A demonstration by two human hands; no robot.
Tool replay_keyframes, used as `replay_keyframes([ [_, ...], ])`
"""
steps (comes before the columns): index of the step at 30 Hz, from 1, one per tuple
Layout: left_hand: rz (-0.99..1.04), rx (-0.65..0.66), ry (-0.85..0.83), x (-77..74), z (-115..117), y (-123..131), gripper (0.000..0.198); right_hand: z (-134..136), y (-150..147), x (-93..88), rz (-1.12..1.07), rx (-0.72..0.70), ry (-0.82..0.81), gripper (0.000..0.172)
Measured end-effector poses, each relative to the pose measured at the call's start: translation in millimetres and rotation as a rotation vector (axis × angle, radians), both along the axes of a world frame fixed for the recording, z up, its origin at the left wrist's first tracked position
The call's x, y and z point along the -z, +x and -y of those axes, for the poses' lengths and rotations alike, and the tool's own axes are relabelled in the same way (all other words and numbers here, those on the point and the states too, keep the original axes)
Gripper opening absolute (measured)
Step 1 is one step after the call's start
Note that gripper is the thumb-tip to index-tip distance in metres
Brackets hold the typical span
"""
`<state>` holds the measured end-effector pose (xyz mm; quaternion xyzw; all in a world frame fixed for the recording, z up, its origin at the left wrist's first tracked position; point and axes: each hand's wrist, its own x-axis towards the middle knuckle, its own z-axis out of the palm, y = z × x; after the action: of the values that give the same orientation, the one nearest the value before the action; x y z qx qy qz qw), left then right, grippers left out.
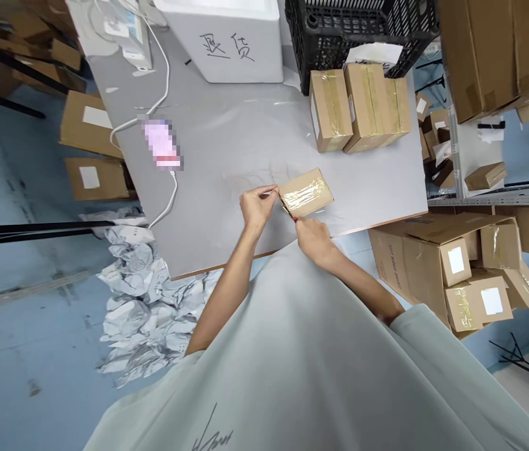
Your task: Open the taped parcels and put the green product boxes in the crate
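Note:
A small taped cardboard box (306, 191) lies on the grey table (226, 144) near its front edge. My left hand (257, 205) pinches a strip of clear tape at the box's left end, fingers closed. My right hand (313, 239) is closed around a small tool with a red tip (294, 218), held against the box's near left corner; I cannot make out what tool it is.
Two larger taped boxes (360, 106) stand at the back right beside a black crate (353, 31). A white foam box (231, 41), a blurred phone on a white cable (163, 145), grey mailer bags (142, 300) on the floor, open cartons (471, 269) at right.

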<state>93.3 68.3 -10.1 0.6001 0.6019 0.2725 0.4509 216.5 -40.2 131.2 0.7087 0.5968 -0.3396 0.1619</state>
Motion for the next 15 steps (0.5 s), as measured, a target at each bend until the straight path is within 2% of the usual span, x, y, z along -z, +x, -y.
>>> replay_keyframes([
  [5,-0.027,0.018,0.010,-4.4,1.8,1.6,0.025,21.3,8.8,-12.3,0.034,0.033,-0.001,0.048],
  [10,-0.097,0.029,0.046,-16.6,2.6,6.0,0.027,31.7,49.9,-37.6,0.054,0.122,0.050,0.045],
  [12,-0.112,0.083,0.154,-25.3,5.1,14.6,0.030,31.3,72.8,-40.5,0.074,0.197,0.078,0.048],
  [15,-0.148,0.275,0.301,-36.3,12.1,38.7,0.044,29.0,102.6,-34.3,0.089,0.284,0.105,0.048],
])
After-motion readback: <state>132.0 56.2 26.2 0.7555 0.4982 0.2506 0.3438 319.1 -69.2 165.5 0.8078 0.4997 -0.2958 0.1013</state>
